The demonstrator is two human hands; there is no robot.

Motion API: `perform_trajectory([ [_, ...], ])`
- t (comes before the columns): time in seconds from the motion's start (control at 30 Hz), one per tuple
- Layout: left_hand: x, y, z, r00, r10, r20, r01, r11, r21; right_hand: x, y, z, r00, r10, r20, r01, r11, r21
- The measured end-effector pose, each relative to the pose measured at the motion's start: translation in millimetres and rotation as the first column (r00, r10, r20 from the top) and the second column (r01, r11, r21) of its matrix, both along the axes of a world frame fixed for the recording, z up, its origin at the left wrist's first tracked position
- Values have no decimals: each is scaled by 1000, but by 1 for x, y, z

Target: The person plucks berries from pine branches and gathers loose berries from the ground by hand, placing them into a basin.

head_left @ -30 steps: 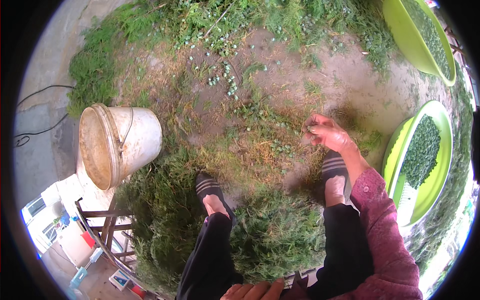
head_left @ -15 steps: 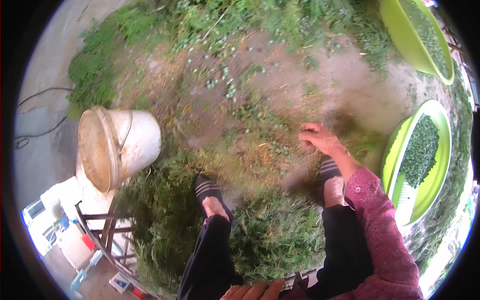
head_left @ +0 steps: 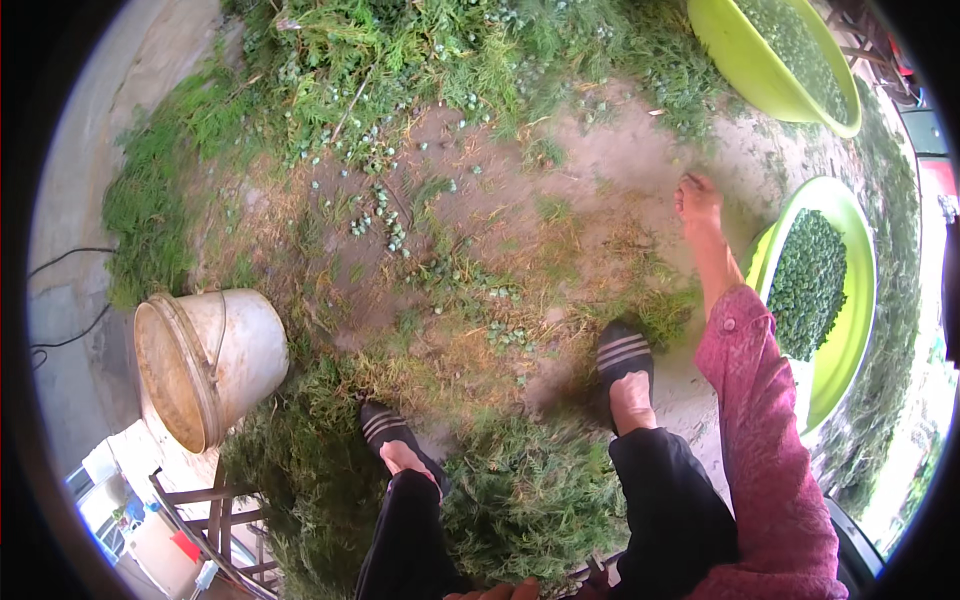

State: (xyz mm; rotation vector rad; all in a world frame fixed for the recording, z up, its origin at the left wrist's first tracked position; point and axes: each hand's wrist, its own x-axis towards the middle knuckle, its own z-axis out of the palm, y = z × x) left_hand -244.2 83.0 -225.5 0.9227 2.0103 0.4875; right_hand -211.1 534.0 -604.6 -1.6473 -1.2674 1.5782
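My right hand (head_left: 698, 203) reaches out over the bare ground, left of the near green basin (head_left: 855, 335). Its fingers are curled in; whatever they may hold is hidden. Inside that basin lies a heap of small green cones (head_left: 808, 285). At the lower edge only the fingers of my left hand (head_left: 505, 592) show, close to my lap, and their grip is hidden. Loose pale-green cones (head_left: 392, 228) are scattered over the ground ahead, beside a pile of leafy evergreen branches (head_left: 420, 60).
A dirty white bucket (head_left: 245, 345) lies tipped at the left, near a wooden frame (head_left: 215, 520). Another green basin (head_left: 735, 50) stands far right with green contents. More cut branches (head_left: 530, 490) lie between my slippered feet. A black cable (head_left: 75, 258) runs along the left.
My right hand has moved forward and right, from above the ground near my right foot, and its fingers are more curled. My view has shifted; less of my left hand shows.
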Motion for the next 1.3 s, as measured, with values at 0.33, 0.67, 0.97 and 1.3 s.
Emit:
perform_trajectory([
  [0.33, -12, 22, -6, 998, -61, 4, 61, 998, 8, -17, 36, -24, 691, 138, 709, -510, 788, 345],
  [0.67, -12, 20, 0, 1000, -27, 9, 27, 999, -25, 55, -68, 168, 839, 305, 450, -521, 690, 503],
  [0.97, -3, 11, -3, 998, -40, 44, 39, 999, 13, 63, -70, 201, 295, -45, 955, -886, 361, 290],
  [1.3, -3, 15, -5, 998, -32, 45, 34, 999, -35, 5, 55, 2, 192, 170, 967, -863, 499, 83],
])
